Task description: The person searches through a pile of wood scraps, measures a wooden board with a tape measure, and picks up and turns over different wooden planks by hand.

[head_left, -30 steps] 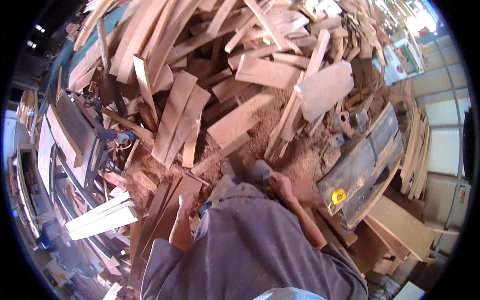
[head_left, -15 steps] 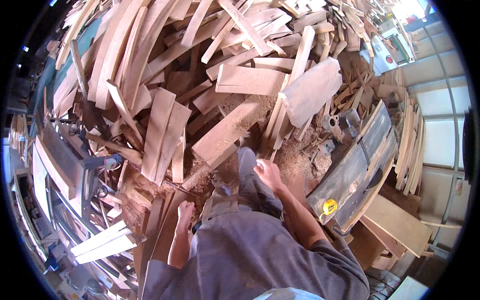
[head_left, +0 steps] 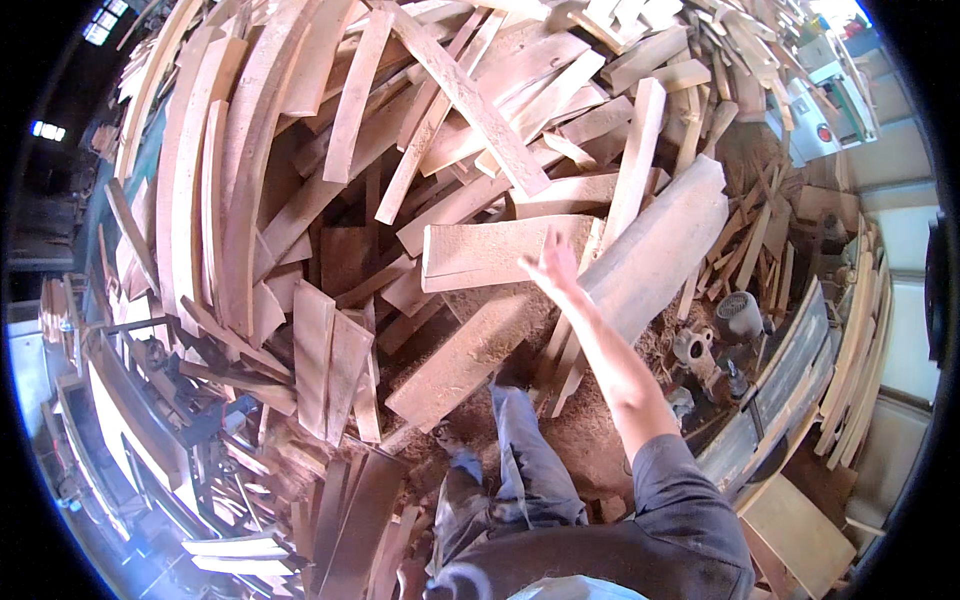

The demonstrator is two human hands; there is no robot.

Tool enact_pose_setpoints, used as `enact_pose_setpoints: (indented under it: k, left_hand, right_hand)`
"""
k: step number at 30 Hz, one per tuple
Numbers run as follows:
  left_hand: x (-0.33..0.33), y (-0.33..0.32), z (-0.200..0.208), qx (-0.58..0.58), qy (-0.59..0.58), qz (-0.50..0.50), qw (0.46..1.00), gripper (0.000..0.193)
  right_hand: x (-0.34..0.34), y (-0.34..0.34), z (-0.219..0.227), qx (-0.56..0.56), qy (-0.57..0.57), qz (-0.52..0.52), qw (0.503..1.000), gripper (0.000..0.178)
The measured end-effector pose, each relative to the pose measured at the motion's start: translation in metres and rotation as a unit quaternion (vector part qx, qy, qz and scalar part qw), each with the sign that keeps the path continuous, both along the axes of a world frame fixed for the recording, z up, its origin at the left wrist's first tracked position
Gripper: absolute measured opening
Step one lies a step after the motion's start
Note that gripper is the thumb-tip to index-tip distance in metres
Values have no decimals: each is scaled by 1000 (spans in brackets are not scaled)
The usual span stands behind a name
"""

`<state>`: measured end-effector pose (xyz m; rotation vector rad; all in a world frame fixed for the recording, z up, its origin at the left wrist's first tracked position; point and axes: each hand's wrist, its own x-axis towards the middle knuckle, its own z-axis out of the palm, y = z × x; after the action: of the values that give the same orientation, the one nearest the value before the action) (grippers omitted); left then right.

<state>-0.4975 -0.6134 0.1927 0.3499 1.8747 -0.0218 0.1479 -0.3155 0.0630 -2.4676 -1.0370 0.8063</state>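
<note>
My right hand (head_left: 553, 262) reaches forward with its fingers apart and nothing in it. It lies over the right part of a short, wide wooden board (head_left: 485, 252); whether it touches the wood I cannot tell. Right of my wrist, a long, wide plank with a ragged far end (head_left: 665, 245) slants across the pile. Below the short board, nearer to me, another board dusted with sawdust (head_left: 465, 360) lies tilted. My left hand is out of the picture.
Long boards and offcuts (head_left: 470, 110) are heaped ahead. A metal machine part (head_left: 692, 346) and a grey cylinder (head_left: 739, 316) sit at the right, beside a long dark-topped bench (head_left: 790, 365). Two upright boards (head_left: 330, 365) lean left of my legs. Sawdust covers the ground near my feet.
My right hand has stretched forward from beside my leg to over the short board, its fingers spreading. My left hand has left the view. The view has tilted toward the pile.
</note>
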Motion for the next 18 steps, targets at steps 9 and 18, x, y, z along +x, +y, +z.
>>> enact_pose_setpoints:
  k: [9, 18]
  left_hand:
    - [63, 8, 30, -40, 21, 59, 997, 20]
    - [80, 29, 8, 69, -47, 92, 992, 22]
  right_hand:
    - [89, 125, -53, 75, -102, -22, 992, 88]
    - [-6, 129, 17, 156, 130, -38, 978, 58]
